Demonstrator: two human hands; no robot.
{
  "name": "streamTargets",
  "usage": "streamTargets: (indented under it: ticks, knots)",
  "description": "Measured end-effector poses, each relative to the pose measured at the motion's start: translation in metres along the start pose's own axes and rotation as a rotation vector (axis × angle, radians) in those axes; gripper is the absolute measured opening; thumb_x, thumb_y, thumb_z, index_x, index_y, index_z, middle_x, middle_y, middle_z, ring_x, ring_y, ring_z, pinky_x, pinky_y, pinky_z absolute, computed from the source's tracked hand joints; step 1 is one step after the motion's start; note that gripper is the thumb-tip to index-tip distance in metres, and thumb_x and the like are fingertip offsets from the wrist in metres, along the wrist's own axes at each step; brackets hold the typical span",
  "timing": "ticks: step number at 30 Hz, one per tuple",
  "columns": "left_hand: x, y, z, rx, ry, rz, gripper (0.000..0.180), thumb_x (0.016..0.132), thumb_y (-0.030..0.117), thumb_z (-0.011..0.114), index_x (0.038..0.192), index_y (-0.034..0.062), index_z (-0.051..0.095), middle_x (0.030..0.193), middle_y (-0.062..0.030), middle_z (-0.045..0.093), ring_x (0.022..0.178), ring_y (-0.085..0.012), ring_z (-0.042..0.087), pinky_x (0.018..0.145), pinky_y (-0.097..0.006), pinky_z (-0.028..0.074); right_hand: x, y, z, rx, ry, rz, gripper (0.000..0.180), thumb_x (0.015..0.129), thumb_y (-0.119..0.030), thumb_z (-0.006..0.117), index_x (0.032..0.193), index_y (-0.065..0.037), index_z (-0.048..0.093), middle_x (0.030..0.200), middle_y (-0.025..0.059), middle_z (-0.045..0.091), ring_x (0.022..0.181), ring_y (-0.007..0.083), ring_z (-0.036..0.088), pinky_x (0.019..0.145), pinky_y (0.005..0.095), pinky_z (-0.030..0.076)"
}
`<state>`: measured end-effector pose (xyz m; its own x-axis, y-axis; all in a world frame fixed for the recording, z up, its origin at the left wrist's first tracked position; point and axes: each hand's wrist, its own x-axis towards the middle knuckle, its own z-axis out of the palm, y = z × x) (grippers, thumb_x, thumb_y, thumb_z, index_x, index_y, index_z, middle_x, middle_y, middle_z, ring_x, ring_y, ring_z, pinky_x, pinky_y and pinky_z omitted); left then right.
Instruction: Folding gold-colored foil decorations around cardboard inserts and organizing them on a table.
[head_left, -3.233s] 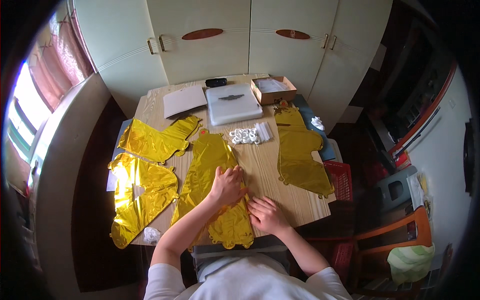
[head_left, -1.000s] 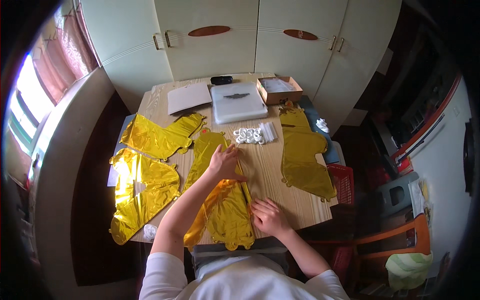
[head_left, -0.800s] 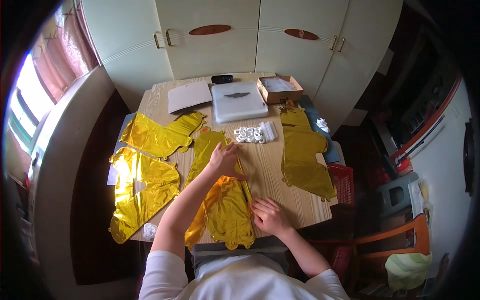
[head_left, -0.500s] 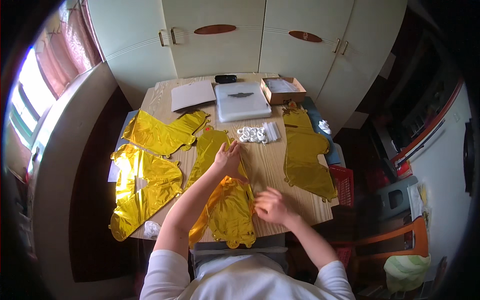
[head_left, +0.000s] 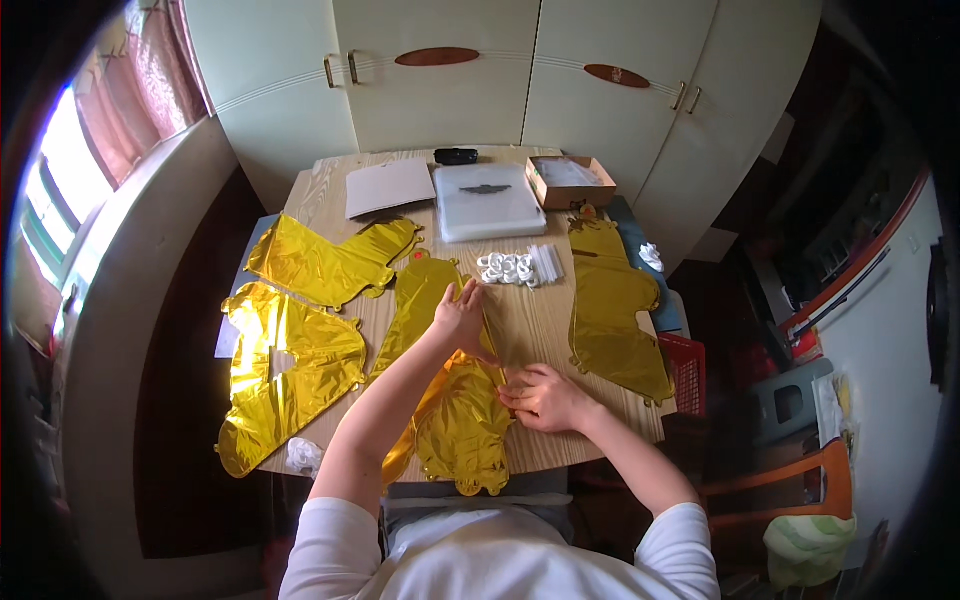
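A gold foil balloon [head_left: 465, 425] lies uninflated in front of me, its near end hanging over the table's front edge. My left hand [head_left: 463, 320] rests on its upper part with fingers stretched and thumb spread, pressing the foil down. At the balloon's right edge, my right hand [head_left: 545, 398] has its fingers curled together on the foil; the exact pinch is partly hidden. Two more flat gold balloons, one farther back [head_left: 330, 262] and one nearer [head_left: 295, 380], lie on the left. Another gold balloon [head_left: 620, 310] lies at the right.
White ribbon rolls [head_left: 507, 269] and clear straws [head_left: 547, 262] lie beyond my hands. Farther back are a clear plastic case [head_left: 488, 212], a grey-white board [head_left: 388, 188], a cardboard box [head_left: 570, 184] and a black tray [head_left: 456, 156]. Crumpled white material [head_left: 303, 456] sits at the near left edge.
My right hand has moved slightly left and its fingers have closed at the balloon's right edge. My left hand stays spread on the foil.
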<state>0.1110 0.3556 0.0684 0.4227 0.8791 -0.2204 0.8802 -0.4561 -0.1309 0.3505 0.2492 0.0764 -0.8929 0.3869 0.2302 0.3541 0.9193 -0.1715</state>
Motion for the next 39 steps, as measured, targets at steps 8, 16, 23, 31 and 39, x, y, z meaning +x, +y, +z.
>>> streamTargets:
  ticks: [8,16,23,31,39]
  knots:
    - [0.004,0.004,-0.012,0.017,-0.125,-0.024,0.146,0.050,0.093,0.058,0.148,-0.0073,0.020,0.158,-0.0184,0.018,0.149,-0.0284,0.008,0.119,-0.052,0.008,-0.019,-0.015,0.003,0.028,0.008,0.035,0.032,0.085,-0.022,0.060,0.115,-0.016,0.070,0.127,-0.0045,0.064,0.133,0.0167,0.047,0.109,0.0423,0.035]
    - [0.010,-0.011,-0.030,-0.065,-0.172,-0.046,0.132,0.064,0.087,0.055,0.150,-0.0053,0.016,0.160,-0.0142,0.013,0.149,-0.0283,0.002,0.119,-0.052,0.005,-0.025,-0.020,0.003,0.039,0.015,0.052,0.032,0.084,-0.023,0.060,0.114,-0.016,0.071,0.127,-0.0054,0.064,0.132,0.0151,0.047,0.110,0.0419,0.034]
    - [0.027,-0.032,-0.018,-0.085,-0.087,-0.156,0.119,0.070,0.081,0.056,0.153,0.0063,0.016,0.162,-0.0074,0.010,0.150,-0.0264,0.000,0.119,-0.050,0.002,-0.026,-0.019,0.008,0.081,0.047,0.065,0.034,0.082,-0.020,0.061,0.115,-0.017,0.070,0.127,-0.0049,0.064,0.131,0.0164,0.049,0.106,0.0430,0.039]
    - [0.043,-0.044,-0.012,-0.055,-0.027,-0.312,0.114,0.076,0.080,0.049,0.154,0.0043,0.013,0.163,-0.0070,0.005,0.150,-0.0265,-0.003,0.120,-0.050,0.002,-0.028,-0.020,0.014,0.097,0.104,0.075,0.036,0.080,-0.018,0.062,0.115,-0.017,0.070,0.127,-0.0050,0.064,0.130,0.0170,0.051,0.105,0.0432,0.040]
    - [0.022,-0.042,-0.008,-0.138,0.319,-0.327,0.092,0.088,0.064,0.050,0.151,0.0026,0.022,0.161,-0.0088,0.012,0.150,-0.0260,0.006,0.119,-0.050,0.008,-0.024,-0.023,0.010,0.105,0.122,0.110,0.030,0.081,-0.018,0.063,0.108,-0.016,0.073,0.120,-0.0014,0.068,0.124,0.0191,0.056,0.106,0.0435,0.040]
